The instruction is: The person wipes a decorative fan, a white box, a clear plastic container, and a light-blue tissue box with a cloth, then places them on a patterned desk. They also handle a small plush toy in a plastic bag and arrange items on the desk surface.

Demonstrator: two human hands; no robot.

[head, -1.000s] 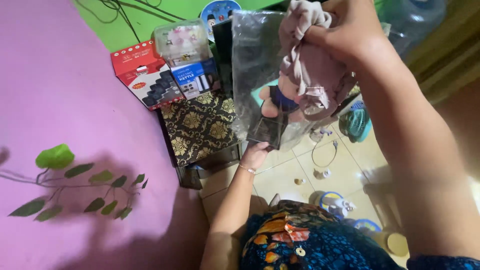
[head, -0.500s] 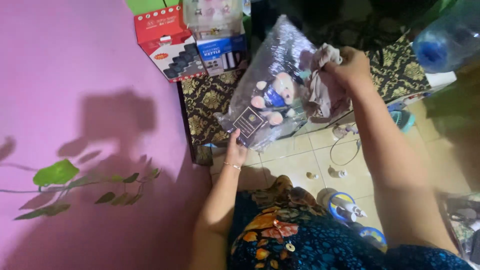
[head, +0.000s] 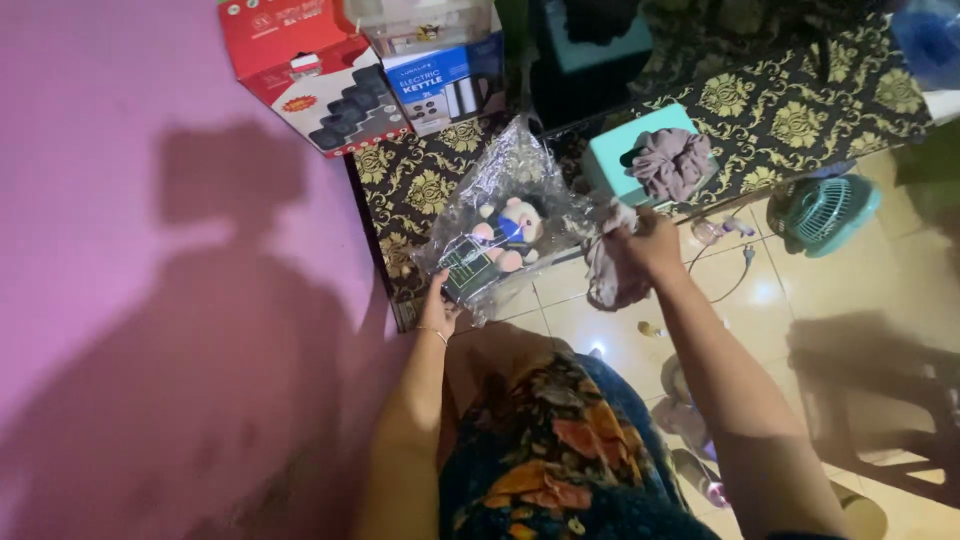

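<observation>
Pink wall, tiled floor and a patterned tabletop fill the room around you.

Your view takes in a plain pink wall across the left of the frame, marked with dark shadows. A low table draped in black cloth with gold floral print runs along the top. Glossy beige floor tiles spread over the right, catching a bright glare, and a small teal fan rests there.

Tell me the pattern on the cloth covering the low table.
Black with gold floral medallions, clearest in the head view on the table cloth.
</observation>
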